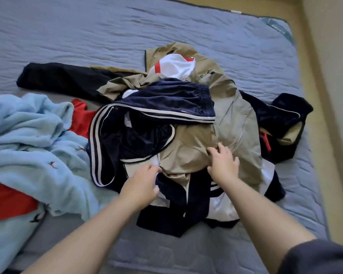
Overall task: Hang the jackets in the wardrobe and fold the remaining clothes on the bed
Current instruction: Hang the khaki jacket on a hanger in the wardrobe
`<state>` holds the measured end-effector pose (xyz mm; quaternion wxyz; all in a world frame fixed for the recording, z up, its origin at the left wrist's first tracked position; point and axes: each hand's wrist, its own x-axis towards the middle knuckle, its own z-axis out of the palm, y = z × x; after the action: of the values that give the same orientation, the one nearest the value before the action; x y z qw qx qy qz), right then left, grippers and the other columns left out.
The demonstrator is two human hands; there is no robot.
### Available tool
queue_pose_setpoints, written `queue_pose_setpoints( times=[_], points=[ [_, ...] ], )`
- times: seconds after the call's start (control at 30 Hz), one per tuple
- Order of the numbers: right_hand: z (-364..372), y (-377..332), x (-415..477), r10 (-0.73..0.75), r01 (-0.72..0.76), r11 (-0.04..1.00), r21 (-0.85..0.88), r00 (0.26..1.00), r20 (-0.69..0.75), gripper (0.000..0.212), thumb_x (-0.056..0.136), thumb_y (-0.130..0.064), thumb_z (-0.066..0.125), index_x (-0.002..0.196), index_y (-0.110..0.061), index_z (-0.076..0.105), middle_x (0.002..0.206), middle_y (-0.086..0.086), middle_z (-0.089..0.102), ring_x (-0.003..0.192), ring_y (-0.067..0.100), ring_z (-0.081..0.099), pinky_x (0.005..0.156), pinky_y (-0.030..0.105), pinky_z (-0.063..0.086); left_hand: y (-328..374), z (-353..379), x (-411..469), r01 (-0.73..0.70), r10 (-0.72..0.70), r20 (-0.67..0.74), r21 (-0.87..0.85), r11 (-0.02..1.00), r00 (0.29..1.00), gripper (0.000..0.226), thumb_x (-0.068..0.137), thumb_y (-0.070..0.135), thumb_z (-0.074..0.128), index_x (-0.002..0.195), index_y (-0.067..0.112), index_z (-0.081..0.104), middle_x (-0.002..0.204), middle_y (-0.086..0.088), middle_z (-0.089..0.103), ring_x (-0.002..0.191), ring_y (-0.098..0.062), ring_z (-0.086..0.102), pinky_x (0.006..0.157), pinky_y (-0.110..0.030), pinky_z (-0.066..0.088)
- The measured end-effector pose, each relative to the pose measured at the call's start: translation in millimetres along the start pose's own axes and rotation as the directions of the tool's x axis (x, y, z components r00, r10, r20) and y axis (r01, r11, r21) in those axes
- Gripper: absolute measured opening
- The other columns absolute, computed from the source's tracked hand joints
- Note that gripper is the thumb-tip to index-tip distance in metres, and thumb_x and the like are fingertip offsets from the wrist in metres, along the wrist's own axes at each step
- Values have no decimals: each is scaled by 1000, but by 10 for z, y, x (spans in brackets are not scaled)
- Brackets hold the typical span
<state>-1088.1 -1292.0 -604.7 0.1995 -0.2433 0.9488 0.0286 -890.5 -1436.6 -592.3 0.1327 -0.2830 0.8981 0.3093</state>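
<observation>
A heap of clothes lies in the middle of the bed (107, 36). A khaki jacket (236, 119) with dark navy sleeves spreads across the heap, one sleeve (53, 78) stretched to the left. Navy shorts with white stripes (147, 119) lie crumpled on its left half, and a white and red garment (172, 66) sits near its top. My right hand (223, 163) rests on the khaki fabric with its fingers curled into a fold. My left hand (142, 181) hovers at the pile's near edge over white and navy fabric, fingers loosely bent, gripping nothing that I can see.
A light blue fleece blanket (28, 145) is bunched at the left, with red fabric (79, 119) showing beneath it. The mattress edge runs down the right side beside a yellowish floor (329, 95). Bare quilted cover stretches behind the heap.
</observation>
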Motion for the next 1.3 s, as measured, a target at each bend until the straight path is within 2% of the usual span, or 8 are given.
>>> queue_pose_setpoints(
  times=[0.17,0.33,0.4,0.5,0.77,1.0,1.17,1.3],
  points=[
    [-70,362,217,-166,169,986,16,979,-120,18,87,-7,43,77,-20,50,86,-1,52,92,26,56,81,35,32,474,251,421,-94,106,-203,70,993,973,55,83,23,62,134,24,42,138,4,35,124,-20,40,95,-36,44],
    [25,791,229,-94,94,995,14,995,-29,70,84,-30,63,144,-34,25,153,1,15,139,27,24,107,52,28,861,513,811,-68,109,-74,422,904,991,64,88,33,62,142,35,28,158,-5,14,145,-26,16,111,-43,23],
    [44,955,291,-110,111,989,103,994,-15,60,88,-21,58,140,-35,33,153,0,20,131,29,37,101,47,39,924,546,914,-23,84,-211,277,961,974,20,94,21,50,111,28,56,122,-7,58,119,-28,50,91,-37,35],
    [73,1160,305,-133,169,953,253,979,-152,24,93,-11,46,109,-22,60,119,1,52,102,31,56,84,41,48,947,557,886,41,-70,-267,-113,993,961,20,99,26,41,86,20,55,74,-4,60,77,-30,55,63,-37,37],
    [54,1112,-100,-324,323,946,30,946,6,32,86,-31,56,116,-27,46,114,-3,55,109,24,52,87,40,36,1350,806,226,60,17,415,-172,983,910,43,96,35,46,57,19,39,56,7,44,59,-10,45,56,-23,33],
    [-235,1026,-262,-412,413,910,27,897,159,12,93,-30,45,82,-25,50,92,3,66,91,27,60,74,34,35,1343,70,476,40,83,-296,385,922,951,45,86,31,57,127,23,43,131,-5,44,116,-28,46,86,-40,43],
    [-70,914,-287,-433,432,900,62,866,249,16,89,-34,46,84,-24,57,91,0,66,88,24,61,65,31,41,1224,-208,1039,39,15,-86,592,805,996,98,82,36,69,148,42,-3,157,-7,-23,144,-41,-3,110,-59,21],
    [136,597,-283,-418,405,908,111,896,148,18,90,-35,47,89,-21,59,94,1,57,95,25,57,70,31,40,954,-10,1035,-6,19,-10,713,701,1000,41,90,14,53,129,25,45,138,-9,39,115,-32,51,75,-39,41]
  ],
)
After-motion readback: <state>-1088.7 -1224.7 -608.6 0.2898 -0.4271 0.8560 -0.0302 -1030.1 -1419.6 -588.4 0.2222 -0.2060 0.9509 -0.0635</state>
